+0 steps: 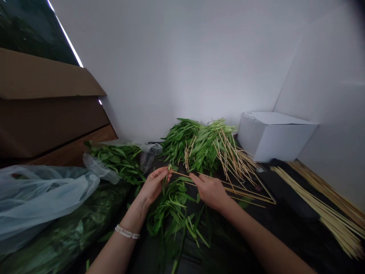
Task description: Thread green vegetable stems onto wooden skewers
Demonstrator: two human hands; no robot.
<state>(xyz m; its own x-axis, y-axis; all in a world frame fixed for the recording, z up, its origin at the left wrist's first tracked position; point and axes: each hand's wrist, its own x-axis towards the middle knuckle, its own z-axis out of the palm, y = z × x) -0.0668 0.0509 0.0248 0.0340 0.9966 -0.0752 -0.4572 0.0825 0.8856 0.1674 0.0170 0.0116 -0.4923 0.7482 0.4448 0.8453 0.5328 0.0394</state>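
Observation:
My left hand [154, 183] pinches a folded green leafy stem [170, 168] at the tip of a thin bamboo skewer [182, 175]. My right hand [210, 190] grips that skewer from the right, fingers closed around it. Loose green leafy stalks [171, 207] lie on the dark surface just below both hands. Behind them sits a pile of greens threaded on skewers [208, 146], sticks fanning out to the right.
A bundle of bare bamboo skewers [325, 213] lies at the right. A white box [273, 135] stands by the wall. Plastic bags with more greens [57, 205] fill the left. Brown cardboard boxes [48, 106] are stacked at the far left.

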